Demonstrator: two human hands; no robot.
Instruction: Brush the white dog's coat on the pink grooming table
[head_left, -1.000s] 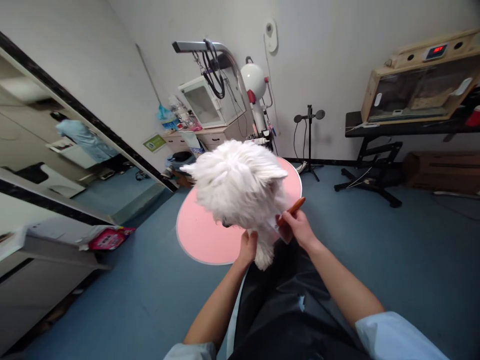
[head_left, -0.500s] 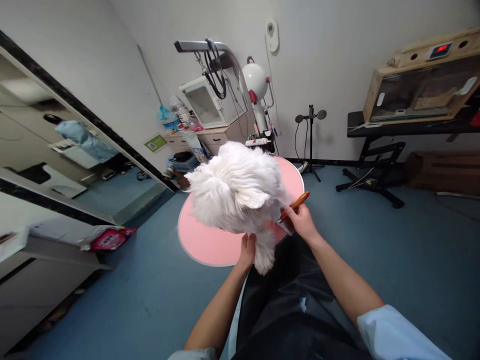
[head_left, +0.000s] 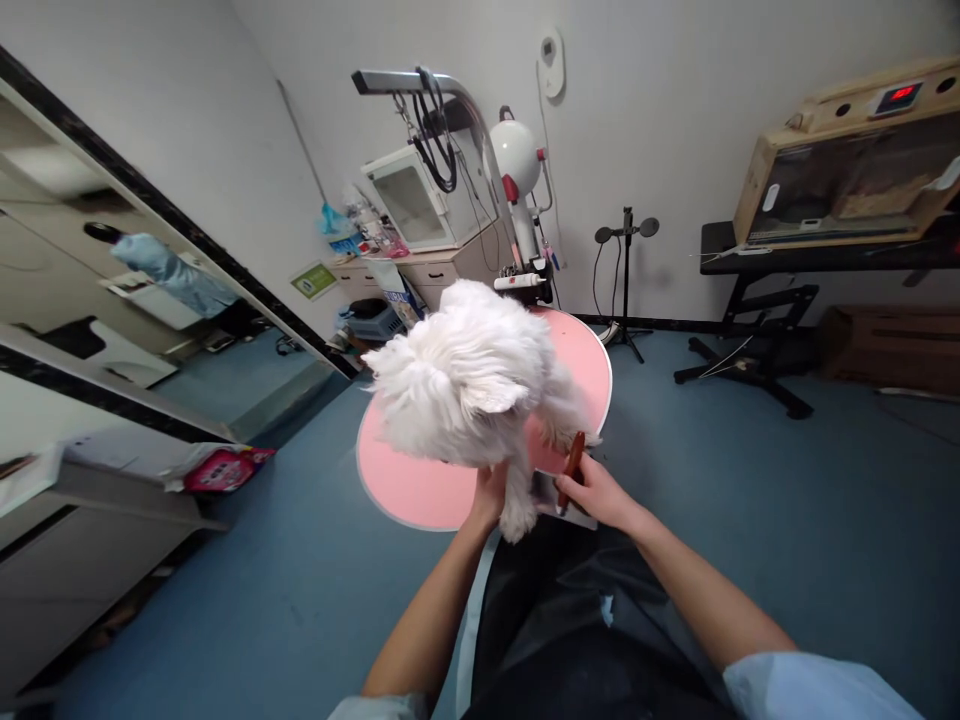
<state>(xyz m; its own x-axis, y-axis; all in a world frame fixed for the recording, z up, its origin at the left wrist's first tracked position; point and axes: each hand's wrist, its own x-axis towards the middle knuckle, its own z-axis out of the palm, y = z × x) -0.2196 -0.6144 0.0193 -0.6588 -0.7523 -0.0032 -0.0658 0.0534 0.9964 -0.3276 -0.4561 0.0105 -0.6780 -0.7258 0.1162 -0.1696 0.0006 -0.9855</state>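
A fluffy white dog [head_left: 472,375] is on a round pink grooming table [head_left: 420,490], its head turned to the left. One front leg [head_left: 517,500] hangs at the table's near edge. My left hand [head_left: 490,490] is closed around the upper part of that leg, its fingertips partly hidden by fur. In my right hand [head_left: 596,490] is a slicker brush [head_left: 571,468] with a brown wooden handle. The brush's flat head is low beside the leg, close to my black apron; whether its pins touch the fur I cannot tell.
A metal grooming arm [head_left: 465,95] with black loops [head_left: 439,150] rises behind the table. Farther back are a white cabinet [head_left: 412,200] and a white dryer [head_left: 517,155]. A thin black stand [head_left: 626,270] and a wooden case [head_left: 840,190] stand right. A mirror [head_left: 150,280] leans left.
My right hand has moved down with the brush, and the handle has swung more upright. The dog's front leg has shifted slightly left with my left hand still on it.
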